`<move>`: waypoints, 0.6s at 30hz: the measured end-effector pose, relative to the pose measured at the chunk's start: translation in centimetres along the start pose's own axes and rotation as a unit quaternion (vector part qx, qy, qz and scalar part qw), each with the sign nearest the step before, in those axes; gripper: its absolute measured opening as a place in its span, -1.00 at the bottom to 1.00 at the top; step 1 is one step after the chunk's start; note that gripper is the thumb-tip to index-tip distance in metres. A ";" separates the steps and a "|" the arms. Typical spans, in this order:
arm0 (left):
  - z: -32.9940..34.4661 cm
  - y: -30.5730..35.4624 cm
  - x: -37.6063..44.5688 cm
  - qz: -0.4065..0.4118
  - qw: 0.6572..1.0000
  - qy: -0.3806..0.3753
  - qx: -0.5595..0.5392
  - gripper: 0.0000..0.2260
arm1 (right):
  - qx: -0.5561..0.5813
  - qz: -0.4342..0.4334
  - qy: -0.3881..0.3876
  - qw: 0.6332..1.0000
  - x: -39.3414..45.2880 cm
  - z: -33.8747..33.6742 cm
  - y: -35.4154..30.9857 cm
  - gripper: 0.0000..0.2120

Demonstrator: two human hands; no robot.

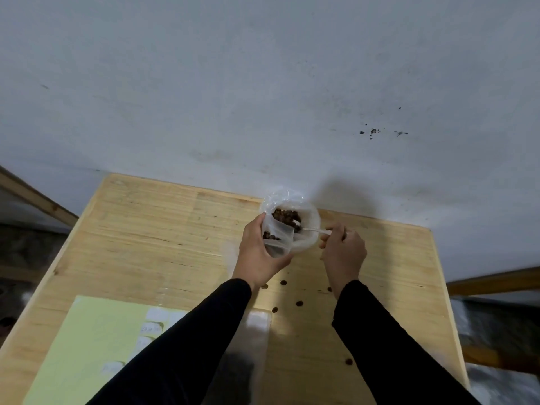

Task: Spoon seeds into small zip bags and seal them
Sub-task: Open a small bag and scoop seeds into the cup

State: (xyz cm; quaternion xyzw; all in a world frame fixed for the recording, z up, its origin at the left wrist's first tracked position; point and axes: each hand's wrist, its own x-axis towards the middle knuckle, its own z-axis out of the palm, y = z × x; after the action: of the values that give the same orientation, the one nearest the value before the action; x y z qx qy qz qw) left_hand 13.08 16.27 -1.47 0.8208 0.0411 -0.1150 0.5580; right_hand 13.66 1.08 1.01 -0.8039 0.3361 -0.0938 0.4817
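Observation:
My left hand (pixel 258 252) grips a small clear zip bag (pixel 277 239), its mouth turned toward the bowl, with a few brown seeds inside. My right hand (pixel 342 249) pinches the handle of a clear plastic spoon (pixel 309 228). The spoon's tip sits at the bag's mouth, over a white bowl (pixel 311 239). The bowl is lined with clear plastic and holds a heap of brown seeds (pixel 286 215). It stands at the far edge of the wooden table (pixel 146 229).
Several loose seeds (pixel 299 303) lie scattered on the table between and beside my forearms. A pale green sheet (pixel 87 346) with small white labels lies at the near left. A stack of clear empty bags (pixel 257 325) lies near the front. A grey wall stands behind the table.

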 end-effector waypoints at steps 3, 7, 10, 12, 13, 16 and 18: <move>-0.1 -0.2 0.3 -0.001 1.000 0.003 0.000 -0.11 | 0.118 0.124 -0.006 0.985 0.4 0.6 0.8 -0.73; -0.2 -0.3 0.6 0.001 1.000 -0.001 0.013 -0.09 | 0.268 0.203 -0.021 0.941 0.7 0.2 1.2 -0.76; -0.2 -0.2 0.5 0.002 1.000 -0.002 0.017 -0.09 | 0.286 0.203 -0.019 0.936 0.5 -0.6 1.1 -0.75; -0.2 -0.2 0.5 0.003 1.000 -0.002 0.018 -0.09 | 0.279 0.188 -0.009 0.941 0.4 -1.2 1.0 -0.74; -0.3 -0.2 0.5 0.005 1.000 -0.001 0.020 -0.10 | 0.279 0.181 -0.005 0.943 0.5 -1.5 0.9 -0.74; -0.3 0.0 0.5 0.006 1.000 -0.003 0.015 -0.11 | 0.285 0.164 -0.002 0.944 0.4 -2.5 0.5 -0.74; -0.3 0.0 0.5 0.006 1.000 -0.004 0.014 -0.11 | 0.291 0.156 -0.006 0.944 0.2 -3.1 0.1 -0.74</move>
State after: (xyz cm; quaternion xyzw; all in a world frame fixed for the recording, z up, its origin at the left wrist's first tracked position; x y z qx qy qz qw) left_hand 13.60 16.54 -1.43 0.8280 0.0327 -0.1156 0.5476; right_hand 12.31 -1.25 2.48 -0.5664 0.4123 -0.1062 0.7056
